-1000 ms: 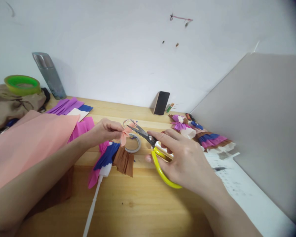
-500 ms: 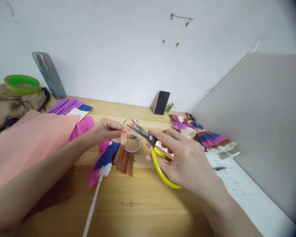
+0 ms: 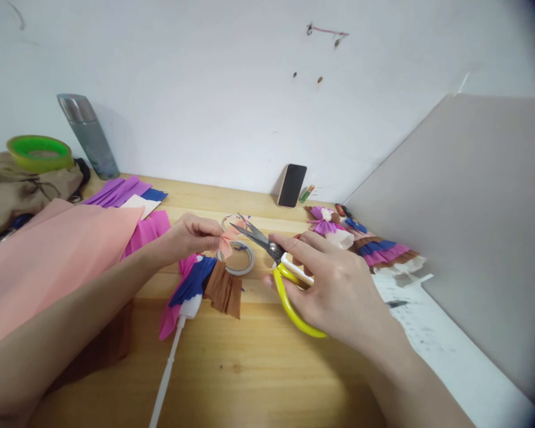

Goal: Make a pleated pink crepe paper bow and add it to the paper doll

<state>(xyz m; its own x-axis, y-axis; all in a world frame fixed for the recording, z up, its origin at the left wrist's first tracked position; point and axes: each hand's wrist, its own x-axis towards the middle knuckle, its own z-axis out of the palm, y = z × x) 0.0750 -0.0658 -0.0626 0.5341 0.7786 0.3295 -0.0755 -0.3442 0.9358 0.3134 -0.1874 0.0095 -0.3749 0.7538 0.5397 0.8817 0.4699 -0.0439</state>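
Scissors in the right hand have edged nearer the peach paper bow, pinched throughout by the left hand.

Left hand pinches a pink bow; right hand grips scissors.

Your left hand left of your right hand, tape roll between them on the surface, phone behind, paper sheets left.

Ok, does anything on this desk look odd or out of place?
Nothing stands out. The left hand pinches a small peach paper bow, the right hand holds yellow scissors at it.
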